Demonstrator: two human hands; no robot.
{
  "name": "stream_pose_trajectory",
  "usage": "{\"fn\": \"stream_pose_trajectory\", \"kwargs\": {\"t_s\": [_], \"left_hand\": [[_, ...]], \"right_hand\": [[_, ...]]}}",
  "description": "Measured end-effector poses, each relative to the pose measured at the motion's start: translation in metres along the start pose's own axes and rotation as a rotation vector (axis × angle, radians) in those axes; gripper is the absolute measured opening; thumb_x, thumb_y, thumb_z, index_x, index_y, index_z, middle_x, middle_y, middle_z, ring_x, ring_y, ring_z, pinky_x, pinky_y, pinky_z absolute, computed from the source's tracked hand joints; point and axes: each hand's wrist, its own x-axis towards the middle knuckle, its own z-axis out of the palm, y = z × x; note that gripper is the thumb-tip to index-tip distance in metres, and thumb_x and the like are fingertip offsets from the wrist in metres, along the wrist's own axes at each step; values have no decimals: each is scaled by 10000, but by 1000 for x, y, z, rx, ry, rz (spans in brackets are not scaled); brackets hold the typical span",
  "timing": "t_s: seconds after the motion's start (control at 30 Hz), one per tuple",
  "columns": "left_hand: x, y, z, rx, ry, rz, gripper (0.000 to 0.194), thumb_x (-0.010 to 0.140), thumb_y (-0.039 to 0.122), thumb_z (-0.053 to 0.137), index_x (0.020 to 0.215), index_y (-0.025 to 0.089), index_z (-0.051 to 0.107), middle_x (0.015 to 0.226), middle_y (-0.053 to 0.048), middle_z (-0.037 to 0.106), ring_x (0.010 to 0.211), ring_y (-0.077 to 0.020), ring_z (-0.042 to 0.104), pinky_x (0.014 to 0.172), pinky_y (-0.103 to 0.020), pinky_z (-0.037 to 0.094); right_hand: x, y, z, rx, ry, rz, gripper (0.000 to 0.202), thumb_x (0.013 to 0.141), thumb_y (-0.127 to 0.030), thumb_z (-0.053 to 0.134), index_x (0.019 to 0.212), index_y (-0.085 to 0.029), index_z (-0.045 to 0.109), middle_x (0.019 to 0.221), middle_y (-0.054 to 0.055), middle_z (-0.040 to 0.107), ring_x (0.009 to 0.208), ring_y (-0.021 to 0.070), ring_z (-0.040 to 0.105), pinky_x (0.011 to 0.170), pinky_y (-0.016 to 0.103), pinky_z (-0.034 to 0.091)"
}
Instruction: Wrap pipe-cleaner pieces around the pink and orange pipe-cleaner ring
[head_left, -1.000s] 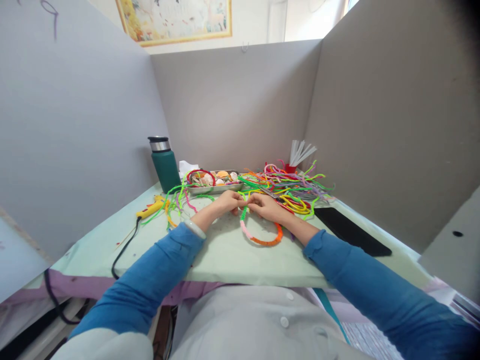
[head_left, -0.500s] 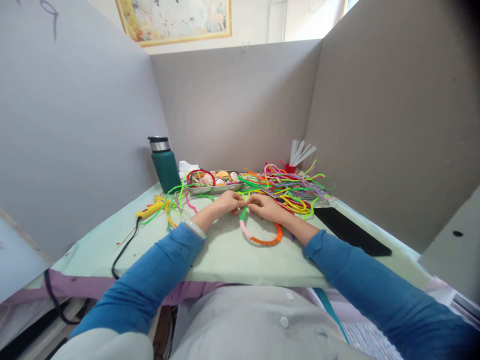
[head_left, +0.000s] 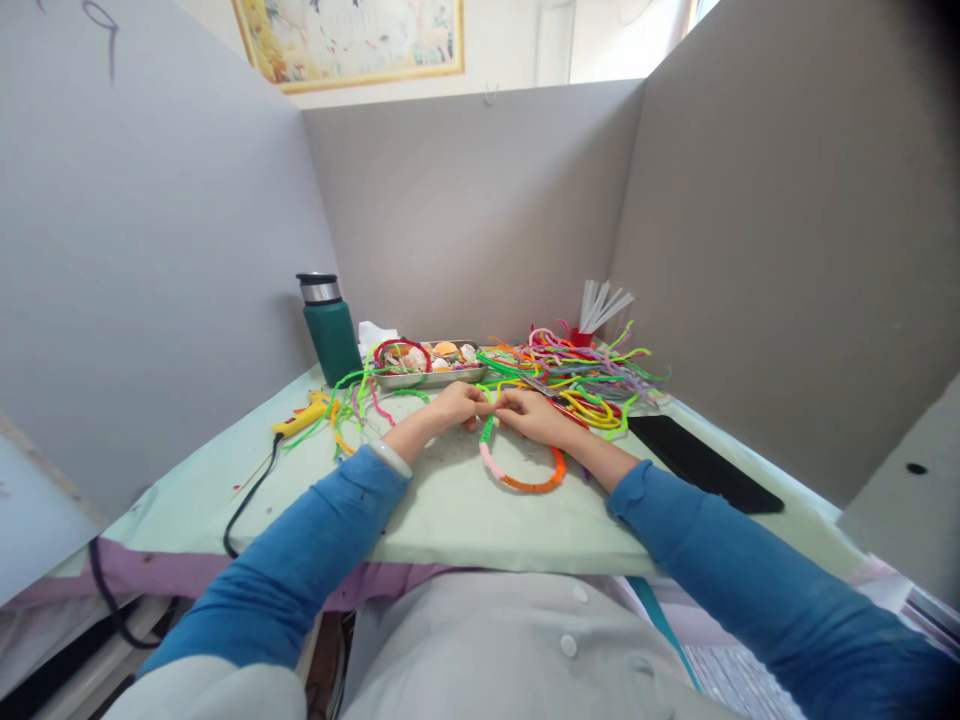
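Note:
My left hand (head_left: 459, 402) and my right hand (head_left: 529, 414) meet fingertip to fingertip above the table, both closed in a pinch. Between them is the upper part of a ring wrapped in pipe cleaner (head_left: 529, 487), with orange, pale pink and green stretches. A bit of yellow-green pipe cleaner (head_left: 484, 391) shows at the fingertips. The ring's lower curve hangs toward me, and my right hand covers part of its far side. Just beyond my hands lie scissors (head_left: 541, 388), partly hidden among loose pipe cleaners (head_left: 592, 372).
A metal tray (head_left: 431, 380) of shells stands behind my left hand. At left are a green bottle (head_left: 331, 335) and a yellow glue gun (head_left: 304, 417) with a black cord. A black flat slab (head_left: 701, 462) lies at right, and a red cup (head_left: 581, 338) holds white sticks. Grey partitions enclose the table.

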Motion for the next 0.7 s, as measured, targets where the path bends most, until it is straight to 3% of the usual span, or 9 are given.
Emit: {"fn": "stream_pose_trajectory", "kwargs": {"t_s": [0.7], "left_hand": [[-2,1,-2,77,-30,-6,382,626,499,560,682,123,531,460,3,514,431,-89,466,445,-196,326]], "right_hand": [[0,-2,-1,-54,-19,16,180,769,-298,454,790,-147,550,639,1,551,541,85,442,502,199,305]]}}
